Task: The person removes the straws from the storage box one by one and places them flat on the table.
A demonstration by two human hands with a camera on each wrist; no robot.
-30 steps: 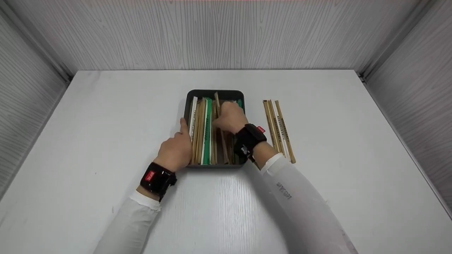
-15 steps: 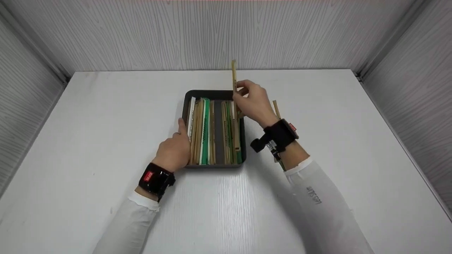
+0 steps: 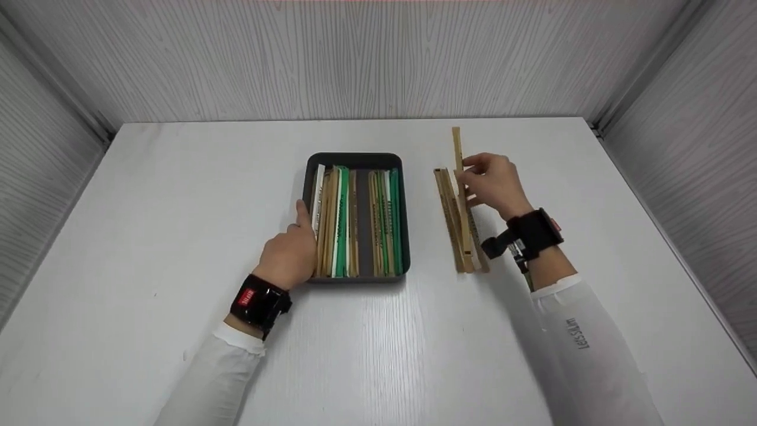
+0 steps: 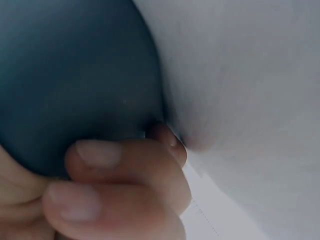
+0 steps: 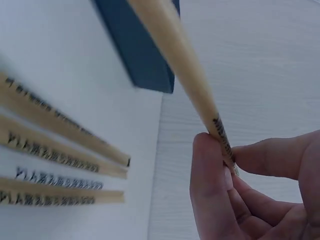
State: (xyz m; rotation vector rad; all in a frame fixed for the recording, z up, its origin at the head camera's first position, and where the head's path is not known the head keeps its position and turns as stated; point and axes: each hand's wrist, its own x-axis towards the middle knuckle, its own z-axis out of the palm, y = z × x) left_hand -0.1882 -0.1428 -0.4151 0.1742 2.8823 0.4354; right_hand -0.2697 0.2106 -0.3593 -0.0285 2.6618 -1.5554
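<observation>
In the head view, a dark grey box (image 3: 364, 231) holds rows of paper-wrapped straws (image 3: 343, 225), brown, green and white. A bare strip of its floor divides them into two groups. My left hand (image 3: 288, 257) is at its near left side, index finger stretched along the rim. The left wrist view has curled fingers (image 4: 125, 165) against the box wall (image 4: 85, 65). Farther right, my right hand (image 3: 500, 183) pinches one brown-wrapped straw (image 3: 458, 145) between thumb and fingertips, above several straws (image 3: 447, 207) on the table. The right wrist view shows this held straw (image 5: 192, 80) close up.
The white table (image 3: 177, 236) carries the box and the loose straws. A grey wood-grained panel (image 3: 355, 59) rises behind it, with side panels left and right. In the right wrist view, the loose straws (image 5: 65, 155) bear dark print.
My right hand has taken a brown-wrapped straw from the box and carried it right, over the loose straws. The bare strip in the box has come into sight. My left hand stays beside the box.
</observation>
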